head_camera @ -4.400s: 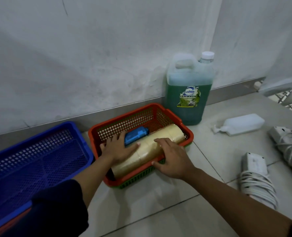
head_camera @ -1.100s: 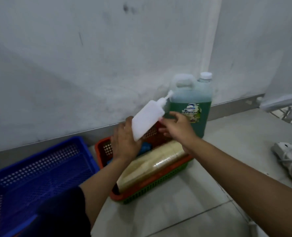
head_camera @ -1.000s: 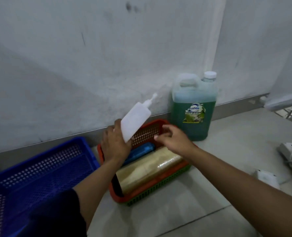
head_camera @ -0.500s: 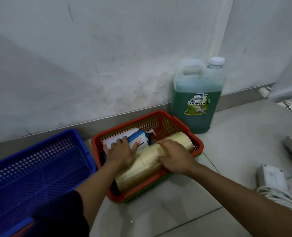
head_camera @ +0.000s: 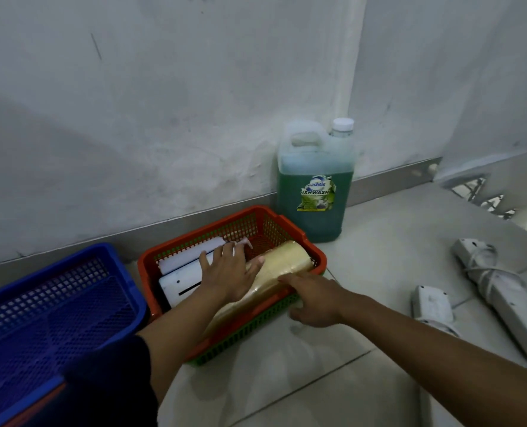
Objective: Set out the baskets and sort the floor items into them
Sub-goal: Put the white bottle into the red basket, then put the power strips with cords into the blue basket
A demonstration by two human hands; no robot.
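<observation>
An orange basket [head_camera: 313,252] sits nested in a green basket [head_camera: 250,331] on the tiled floor by the wall. Inside lie a long yellowish wrapped roll [head_camera: 282,266], a white bottle [head_camera: 188,254] along the back and a white flat item [head_camera: 180,286] at the left. My left hand [head_camera: 230,274] lies flat, fingers spread, over the items in the basket. My right hand [head_camera: 314,298] hovers at the basket's front right rim, fingers apart, holding nothing. An empty blue basket [head_camera: 43,306] stands to the left.
A large jug of green dishwash liquid [head_camera: 314,192] stands against the wall behind the basket. Two white power strips with coiled cords [head_camera: 433,306] [head_camera: 502,291] lie on the floor at the right. A grey skirting runs along the wall.
The white bottle, held up over the basket a second ago, now lies inside it. My left hand presses on the contents; my right hand has slid off the roll to the front rim.
</observation>
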